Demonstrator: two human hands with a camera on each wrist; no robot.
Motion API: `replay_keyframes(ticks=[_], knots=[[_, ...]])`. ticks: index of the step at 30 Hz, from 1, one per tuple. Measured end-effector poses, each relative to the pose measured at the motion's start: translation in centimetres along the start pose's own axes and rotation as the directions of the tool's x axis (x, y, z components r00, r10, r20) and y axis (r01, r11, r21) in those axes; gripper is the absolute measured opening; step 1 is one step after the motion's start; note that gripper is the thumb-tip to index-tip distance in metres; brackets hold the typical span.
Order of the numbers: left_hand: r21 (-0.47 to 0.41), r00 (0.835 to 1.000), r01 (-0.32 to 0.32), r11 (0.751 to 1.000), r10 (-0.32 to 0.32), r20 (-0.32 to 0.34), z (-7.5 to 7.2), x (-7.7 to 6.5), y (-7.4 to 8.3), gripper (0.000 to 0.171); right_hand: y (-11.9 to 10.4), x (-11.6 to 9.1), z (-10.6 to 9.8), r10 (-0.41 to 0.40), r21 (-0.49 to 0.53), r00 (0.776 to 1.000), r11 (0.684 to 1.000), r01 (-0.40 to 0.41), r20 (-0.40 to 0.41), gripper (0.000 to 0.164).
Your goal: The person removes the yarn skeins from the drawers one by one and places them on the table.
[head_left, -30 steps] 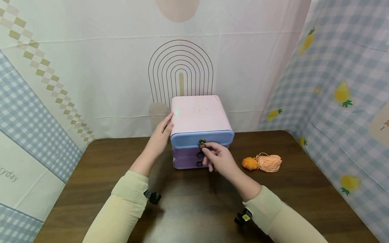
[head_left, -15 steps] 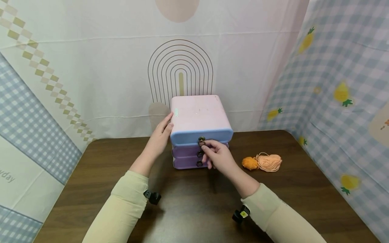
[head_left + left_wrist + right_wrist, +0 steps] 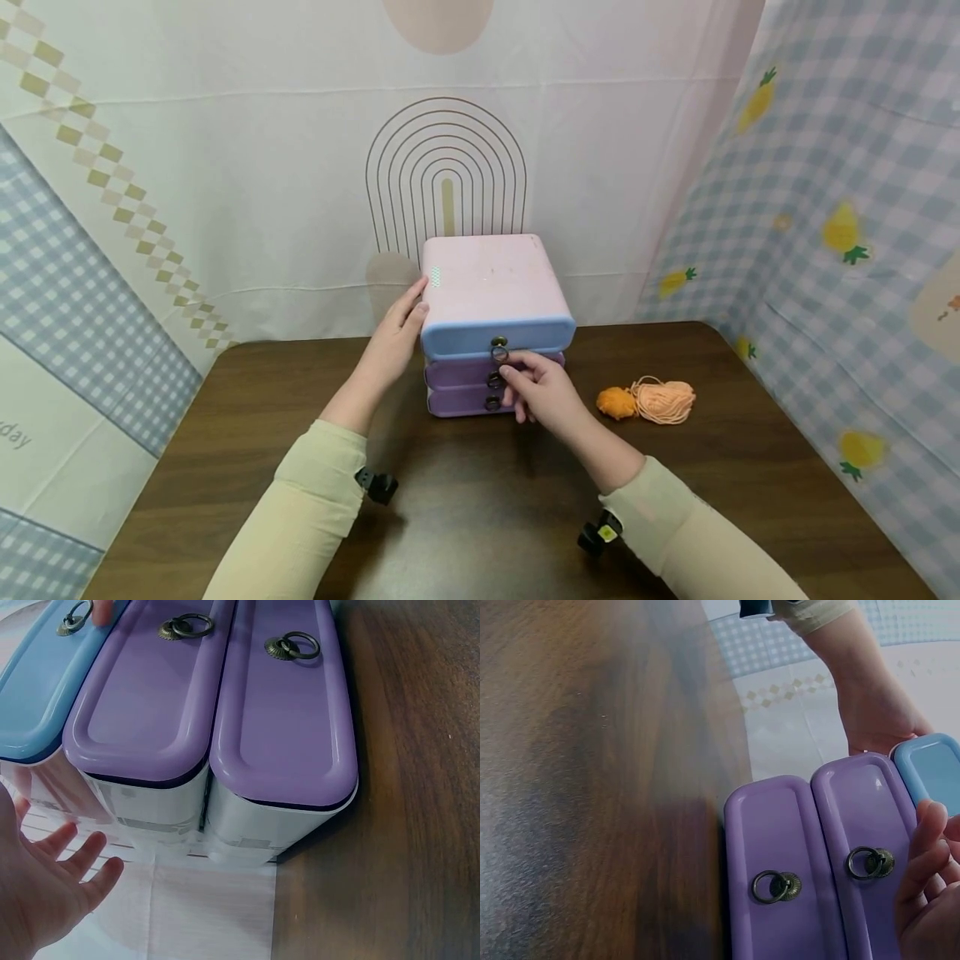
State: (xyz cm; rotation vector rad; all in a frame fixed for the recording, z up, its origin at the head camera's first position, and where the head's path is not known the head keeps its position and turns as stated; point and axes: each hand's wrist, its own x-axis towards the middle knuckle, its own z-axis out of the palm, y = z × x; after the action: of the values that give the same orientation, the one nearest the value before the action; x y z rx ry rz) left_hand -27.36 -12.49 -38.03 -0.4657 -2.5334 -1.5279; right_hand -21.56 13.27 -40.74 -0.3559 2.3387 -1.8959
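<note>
A small drawer cabinet with a pink top [image 3: 495, 279] stands on the table, its blue top drawer [image 3: 461, 340] above two purple drawers [image 3: 459, 402]. Each drawer front carries a bronze ring pull. My left hand [image 3: 390, 342] lies along the cabinet's left side, fingers extended; in the left wrist view the left hand [image 3: 52, 885] shows spread fingers. Beside the blue drawer's ring pull [image 3: 500, 353] is my right hand [image 3: 545, 392], its fingertips right at the ring's edge and its fingers loosely bent. In the right wrist view the right hand [image 3: 934, 885] overlaps the blue front.
To the right of the cabinet lie a small orange yarn ball [image 3: 617, 403] and a peach yarn skein [image 3: 664, 402]. The dark wooden table [image 3: 465, 517] backs onto a white patterned cloth [image 3: 300, 208], with a checked cloth [image 3: 825, 317] on the right.
The blue drawer has slid slightly inward since one second ago. My right hand's fingertips have shifted from the ring to just beside it. The left hand has stayed in place.
</note>
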Motion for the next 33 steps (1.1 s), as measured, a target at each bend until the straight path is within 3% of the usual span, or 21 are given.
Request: replay_keyframes(ticks=[15,33], knots=[[0.01,1.0,0.017,1.0,-0.017,0.008,0.0,0.0,0.2,0.055,0.6,-1.4,-1.0,0.021,-0.018,1.0,1.0,-0.021,0.006,0.029],[0.001,1.0,0.005,1.0,-0.005,0.007,-0.1,0.0,0.0,0.055,3.0,-1.3,-1.3,0.091,-0.024,0.995,0.996,-0.091,0.038,0.033]])
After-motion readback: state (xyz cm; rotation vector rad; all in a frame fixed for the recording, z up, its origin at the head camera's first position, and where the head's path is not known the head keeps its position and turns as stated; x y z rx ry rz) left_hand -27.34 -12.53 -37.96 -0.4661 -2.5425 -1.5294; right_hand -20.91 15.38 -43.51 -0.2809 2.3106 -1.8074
